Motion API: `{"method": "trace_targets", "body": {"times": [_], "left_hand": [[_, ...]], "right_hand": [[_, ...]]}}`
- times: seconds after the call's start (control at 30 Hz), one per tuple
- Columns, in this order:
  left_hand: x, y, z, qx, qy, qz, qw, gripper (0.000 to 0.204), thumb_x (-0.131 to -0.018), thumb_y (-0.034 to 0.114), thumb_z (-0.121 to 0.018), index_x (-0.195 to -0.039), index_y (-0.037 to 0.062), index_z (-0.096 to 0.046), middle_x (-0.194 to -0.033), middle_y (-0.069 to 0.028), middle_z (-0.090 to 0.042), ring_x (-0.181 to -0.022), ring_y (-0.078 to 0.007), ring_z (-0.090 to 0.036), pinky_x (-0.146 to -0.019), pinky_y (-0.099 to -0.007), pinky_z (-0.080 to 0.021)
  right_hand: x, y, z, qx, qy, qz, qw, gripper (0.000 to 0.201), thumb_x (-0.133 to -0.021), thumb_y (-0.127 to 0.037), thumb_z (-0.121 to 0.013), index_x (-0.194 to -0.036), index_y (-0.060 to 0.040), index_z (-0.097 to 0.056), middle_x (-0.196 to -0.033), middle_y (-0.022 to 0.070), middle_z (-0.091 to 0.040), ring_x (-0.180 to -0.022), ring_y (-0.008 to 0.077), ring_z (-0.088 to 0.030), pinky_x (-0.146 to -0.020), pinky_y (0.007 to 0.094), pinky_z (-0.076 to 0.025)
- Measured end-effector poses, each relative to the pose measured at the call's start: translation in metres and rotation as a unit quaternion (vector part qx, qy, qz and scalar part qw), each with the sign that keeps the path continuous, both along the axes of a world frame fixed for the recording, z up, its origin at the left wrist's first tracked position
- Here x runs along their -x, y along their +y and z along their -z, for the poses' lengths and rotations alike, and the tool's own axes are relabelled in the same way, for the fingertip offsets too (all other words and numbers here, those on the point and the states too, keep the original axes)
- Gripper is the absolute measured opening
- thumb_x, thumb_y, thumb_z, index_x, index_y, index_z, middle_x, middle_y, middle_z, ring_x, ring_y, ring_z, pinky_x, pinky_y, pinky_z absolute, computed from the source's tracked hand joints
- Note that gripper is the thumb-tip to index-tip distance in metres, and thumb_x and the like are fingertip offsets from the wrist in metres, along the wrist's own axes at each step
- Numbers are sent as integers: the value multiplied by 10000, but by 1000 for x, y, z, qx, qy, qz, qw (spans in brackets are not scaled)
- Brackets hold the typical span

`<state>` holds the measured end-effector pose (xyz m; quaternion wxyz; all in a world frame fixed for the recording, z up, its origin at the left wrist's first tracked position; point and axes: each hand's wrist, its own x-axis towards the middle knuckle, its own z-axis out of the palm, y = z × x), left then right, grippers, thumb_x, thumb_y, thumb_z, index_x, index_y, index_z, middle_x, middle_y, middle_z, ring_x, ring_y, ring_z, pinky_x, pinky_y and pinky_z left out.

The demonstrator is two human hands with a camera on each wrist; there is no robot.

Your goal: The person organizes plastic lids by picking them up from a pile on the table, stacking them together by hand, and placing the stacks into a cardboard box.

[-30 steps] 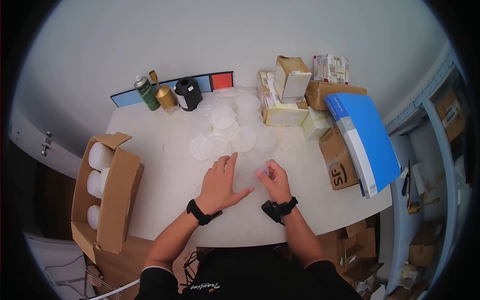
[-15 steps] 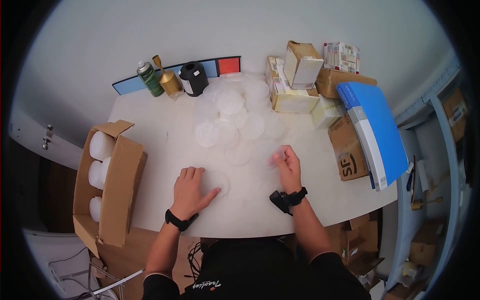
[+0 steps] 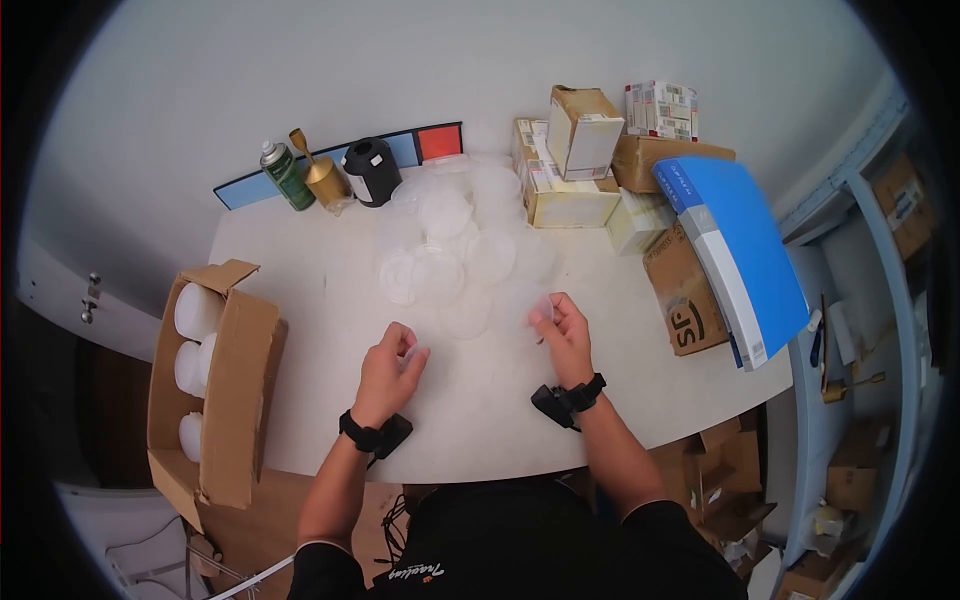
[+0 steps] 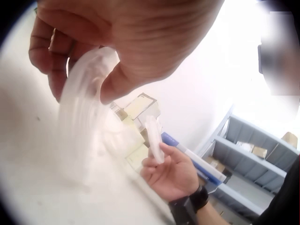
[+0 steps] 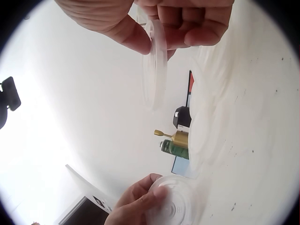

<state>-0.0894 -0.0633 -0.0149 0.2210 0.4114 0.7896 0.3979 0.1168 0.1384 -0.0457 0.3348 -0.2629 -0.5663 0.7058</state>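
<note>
My left hand (image 3: 383, 375) pinches a round translucent plastic lid (image 5: 180, 206) by its edge between thumb and fingers; in the right wrist view its ringed face shows. On the right, my other hand (image 3: 568, 345) holds a second plastic lid (image 5: 155, 75) between thumb and fingers, seen edge-on in the right wrist view. Both hands are above the front half of the white table (image 3: 480, 420), a forearm's width or more apart. Beyond them a loose pile of similar clear lids (image 3: 445, 215) spreads over the middle of the table, overlapping one another.
At the left stands an open cardboard box (image 3: 235, 400) with several white tubs (image 3: 198, 312). A spray can (image 3: 287, 177), a brass-coloured object (image 3: 326, 184) and a black container (image 3: 371, 172) line the back. Cartons (image 3: 585, 135) and a blue binder (image 3: 735, 250) fill the right.
My left hand, spread over the table before, has moved left and picked up a lid that lay there. The right hand keeps its lid and has shifted slightly right overall.
</note>
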Motion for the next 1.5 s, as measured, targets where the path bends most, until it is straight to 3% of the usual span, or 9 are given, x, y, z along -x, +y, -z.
{"method": "trace_targets", "body": {"times": [0.13, 0.33, 0.53, 0.63, 0.83, 1.03, 1.13, 1.23, 1.5], "left_hand": [[3, 35, 10, -205, -249, -25, 946, 135, -937, 80, -667, -945, 62, -534, -788, 21, -604, -711, -36, -523, -615, -219, -389], [-6, 85, 14, -238, -445, -30, 863, 118, -894, 24, -622, -1011, 36, -627, -976, -43, -701, -873, -113, -645, -803, -280, -505], [-24, 107, 40, -276, -539, -14, 796, 278, -947, 85, -563, -1188, -28, -644, -1119, -96, -722, -1026, -191, -687, -938, -345, -532], [-25, 102, 47, -236, -497, 2, 835, 312, -964, 149, -574, -1225, -14, -627, -1199, -112, -705, -1086, -210, -681, -955, -383, -533], [-34, 94, 38, -229, -523, 58, 819, 211, -935, 96, -536, -1066, -17, -657, -1005, -113, -718, -888, -198, -677, -829, -337, -527], [-35, 94, 52, -220, -520, 159, 810, 233, -841, 22, -515, -1016, -33, -658, -910, -128, -708, -797, -221, -681, -809, -328, -526], [-32, 93, 54, -162, -507, 182, 827, 163, -885, 70, -544, -979, -5, -653, -902, -96, -699, -822, -191, -665, -820, -305, -518], [-47, 90, 30, -162, -448, 81, 876, 113, -926, 129, -613, -976, 31, -632, -894, -62, -684, -846, -140, -632, -811, -285, -507], [-37, 92, 55, -197, -286, 112, 931, 192, -903, 148, -735, -1025, 57, -619, -934, -21, -682, -867, -89, -597, -791, -268, -501]], "right_hand": [[2, -2, -8, 15, -6, 3, 1000, 162, -965, -117, -681, -1086, -67, -585, -934, -14, -704, -815, 53, -615, -697, 239, -479], [-4, 3, 0, 134, 125, -63, 981, 382, -967, -126, -652, -1324, -11, -579, -1122, 77, -704, -936, 158, -680, -731, 328, -540], [-1, 2, 5, 175, 146, -63, 972, 284, -1040, -212, -577, -1247, -24, -628, -1104, 52, -708, -950, 151, -678, -781, 331, -533], [-1, 4, 10, 190, 142, -65, 969, 237, -1047, -178, -575, -1219, -21, -621, -1104, 44, -699, -962, 122, -649, -806, 305, -523], [2, 4, 8, 164, 138, -93, 972, 237, -1046, -164, -584, -1255, -64, -529, -1099, 25, -683, -986, 113, -659, -852, 298, -527], [0, 4, -9, 281, 190, -121, 933, 271, -1060, -197, -566, -1293, -64, -530, -1119, 25, -673, -1021, 123, -651, -894, 317, -523], [2, 2, 4, 222, 114, -114, 962, 225, -1052, -203, -587, -1236, -73, -582, -1105, 12, -666, -1014, 115, -629, -886, 322, -514], [2, 5, 29, 157, 30, -199, 967, 174, -1042, -208, -614, -1151, -73, -627, -1096, -2, -654, -1005, 105, -605, -915, 305, -495], [5, -7, 12, 95, -7, -156, 983, 134, -1013, -157, -652, -1084, -44, -641, -1040, 2, -665, -982, 94, -597, -915, 274, -478]]}}
